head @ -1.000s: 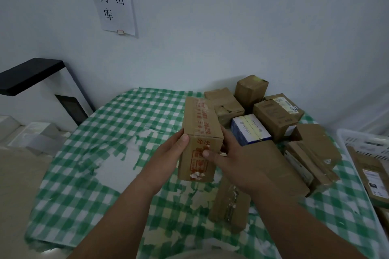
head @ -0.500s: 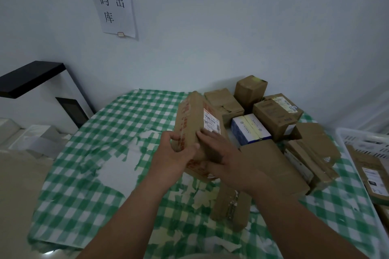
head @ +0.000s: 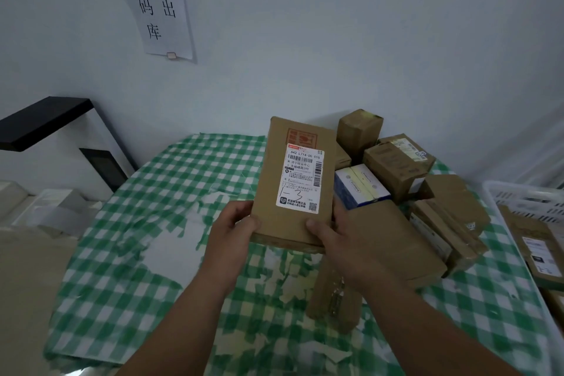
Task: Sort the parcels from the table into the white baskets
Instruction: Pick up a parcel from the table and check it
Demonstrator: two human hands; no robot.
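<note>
A flat brown cardboard parcel (head: 270, 192) with a white shipping label facing me is held up above the table. My left hand (head: 232, 232) grips its lower left corner, thumb on the front face. My right hand (head: 345, 238) grips its lower right corner, thumb on the front too. Several more brown parcels (head: 393, 168) and a blue and white box (head: 358, 186) are piled on the right side of the green checked table (head: 183, 186). A white basket (head: 500, 204) at the far right holds a labelled parcel (head: 537, 247).
A narrow brown parcel (head: 332, 299) lies on the cloth below my right wrist. A paper sign (head: 152, 3) hangs on the wall. A black and white shelf unit (head: 45, 122) stands to the left of the table.
Both hands have turned the parcel from its narrow red-printed side until its broad labelled face points at me, and my grips have shifted to its lower corners.
</note>
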